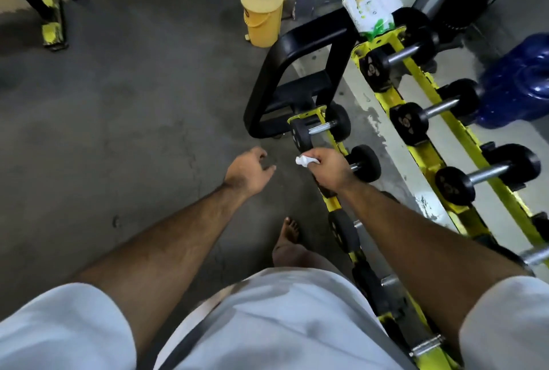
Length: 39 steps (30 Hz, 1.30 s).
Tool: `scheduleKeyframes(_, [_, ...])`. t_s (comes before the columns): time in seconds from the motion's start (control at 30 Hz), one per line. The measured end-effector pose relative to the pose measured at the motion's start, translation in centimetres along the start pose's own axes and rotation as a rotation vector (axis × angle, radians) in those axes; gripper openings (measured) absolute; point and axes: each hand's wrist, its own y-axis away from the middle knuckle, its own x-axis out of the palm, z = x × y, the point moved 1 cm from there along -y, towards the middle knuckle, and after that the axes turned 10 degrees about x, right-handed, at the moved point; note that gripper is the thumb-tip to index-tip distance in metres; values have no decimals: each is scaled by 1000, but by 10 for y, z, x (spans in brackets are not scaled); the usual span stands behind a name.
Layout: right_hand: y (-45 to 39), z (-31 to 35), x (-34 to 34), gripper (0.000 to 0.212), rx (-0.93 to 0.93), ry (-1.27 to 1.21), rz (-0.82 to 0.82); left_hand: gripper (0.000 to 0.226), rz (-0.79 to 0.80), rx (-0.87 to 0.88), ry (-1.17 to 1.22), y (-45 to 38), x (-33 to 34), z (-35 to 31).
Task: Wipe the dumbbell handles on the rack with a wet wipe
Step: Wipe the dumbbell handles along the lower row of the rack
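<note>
A yellow two-tier rack [421,158] holds several black dumbbells with steel handles. My right hand [328,169] is closed around a crumpled white wet wipe [306,160] and sits over the handle of the second dumbbell [364,163] on the lower tier, hiding most of that handle. The first lower dumbbell [320,129] lies just beyond it. My left hand [249,172] hovers over the floor to the left of the rack, fingers loosely apart, holding nothing. A green and white wipes packet [368,11] rests on the rack's far end.
A yellow lidded bin [263,14] stands on the grey floor beyond the rack. A black frame [285,72] forms the rack's end. A blue weight [517,81] sits at the right. My bare foot [289,239] is close to the rack's base.
</note>
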Motion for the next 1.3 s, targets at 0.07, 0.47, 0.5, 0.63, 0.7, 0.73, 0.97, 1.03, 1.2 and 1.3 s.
scheduleKeyframes(0.07, [-29, 4, -16, 28, 34, 36, 17, 45, 27, 13, -6, -35, 1, -11])
scheduleKeyframes(0.47, [-189, 28, -55, 21, 153, 137, 54, 46, 196, 13, -16, -222, 22, -6])
scheduleKeyframes(0.5, [-202, 28, -56, 22, 174, 144, 38, 46, 224, 27, -12, -237, 27, -3])
scheduleKeyframes(0.63, [-249, 19, -52, 24, 254, 187, 17, 44, 310, 51, -1, -290, 48, 11])
scheduleKeyframes(0.7, [-267, 10, -45, 24, 290, 181, 23, 44, 346, 47, 7, -309, 62, 18])
scheduleKeyframes(0.73, [-278, 3, -41, 24, 306, 184, 23, 44, 367, 50, 10, -320, 72, 22])
scheduleKeyframes(0.97, [-352, -51, -2, 33, 297, 210, 8, 46, 423, 78, -67, -379, 153, 54])
scheduleKeyframes(1.03, [-370, -69, 8, 39, 273, 259, 18, 48, 381, 91, -132, -390, 177, 66])
scheduleKeyframes(1.2, [-410, -111, 30, 44, 99, 405, 75, 53, 293, 99, -98, -409, 233, 90])
scheduleKeyframes(1.3, [-424, -136, 45, 46, 2, 557, 150, 59, 284, 62, -10, -411, 255, 96])
